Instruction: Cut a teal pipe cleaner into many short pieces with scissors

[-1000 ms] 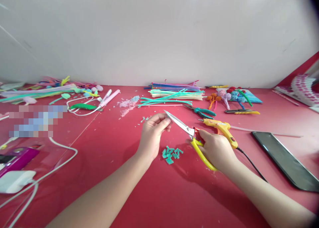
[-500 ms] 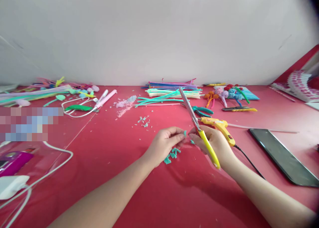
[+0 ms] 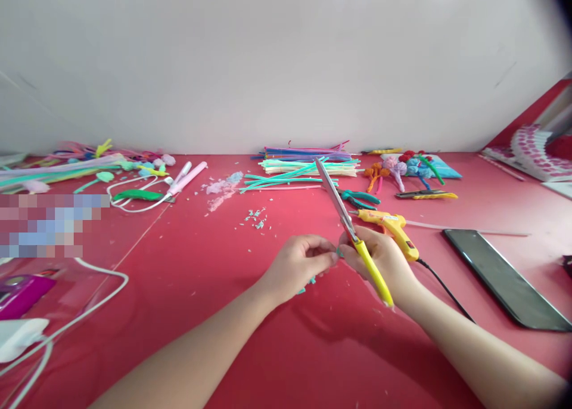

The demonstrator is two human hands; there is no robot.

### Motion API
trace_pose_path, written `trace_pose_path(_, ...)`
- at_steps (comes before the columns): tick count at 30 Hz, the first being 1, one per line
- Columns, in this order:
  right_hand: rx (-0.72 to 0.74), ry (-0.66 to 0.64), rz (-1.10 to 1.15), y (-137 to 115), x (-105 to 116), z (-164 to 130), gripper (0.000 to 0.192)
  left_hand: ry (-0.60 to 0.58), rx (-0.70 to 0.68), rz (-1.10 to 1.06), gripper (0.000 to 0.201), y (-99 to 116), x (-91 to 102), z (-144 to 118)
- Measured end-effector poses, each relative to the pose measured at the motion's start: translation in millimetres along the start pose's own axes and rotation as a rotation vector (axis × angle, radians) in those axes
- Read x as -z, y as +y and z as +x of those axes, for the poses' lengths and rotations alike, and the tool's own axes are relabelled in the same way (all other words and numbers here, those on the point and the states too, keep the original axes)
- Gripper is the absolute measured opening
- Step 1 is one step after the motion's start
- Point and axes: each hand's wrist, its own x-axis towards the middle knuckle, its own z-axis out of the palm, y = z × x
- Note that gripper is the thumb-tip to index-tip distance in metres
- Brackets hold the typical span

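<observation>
Yellow-handled scissors (image 3: 346, 221) hang in my right hand (image 3: 379, 257), blades closed and pointing up and away. My left hand (image 3: 299, 266) is closed in a pinch, its fingertips close to those of my right hand. Between the two sets of fingertips shows a small teal piece of pipe cleaner (image 3: 339, 252); both hands seem to touch it. Partly hidden under my left hand, several cut teal pieces (image 3: 307, 285) lie on the red table (image 3: 286, 355).
Bundles of pipe cleaners (image 3: 308, 166) lie by the wall. Right of my hands are a yellow glue gun (image 3: 393, 227), pliers (image 3: 361, 199), a cutter knife (image 3: 426, 194) and a phone (image 3: 504, 278). A white cable (image 3: 107, 269) runs along the left, near a pink curling-iron-like tool (image 3: 187, 178).
My left hand has moved slightly down and right, bringing the teal piece to my right fingertips. It now covers more of the cut pieces. The scissors stay in my right hand.
</observation>
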Motion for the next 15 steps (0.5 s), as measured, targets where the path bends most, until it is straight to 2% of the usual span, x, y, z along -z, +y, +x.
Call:
trace_pose_path(4, 0.04, 0.012, -0.083, 3.1, -0.1, 0.8, 0.017, 0.051, -0.027, -0.036, 0.014, 1.6, 1.9, 0.8)
trace_pose_path(8, 0.043, 0.086, -0.384, 2.7, 1.5, 2.2, 0.027, 0.309, -0.1, -0.199, 0.01, 1.9, 10.9, 5.4)
trace_pose_path(10, 0.057, 0.083, -0.512, 2.1, 0.6, 2.3, 0.028, 0.426, -0.139, -0.283, 0.01, 2.2, 16.7, 7.6)
trace_pose_path(15, 0.093, 0.061, -0.673, 3.8, -4.0, 2.0, 0.029, 0.5, -0.219, -0.396, 0.008, 4.2, 25.7, 8.8)
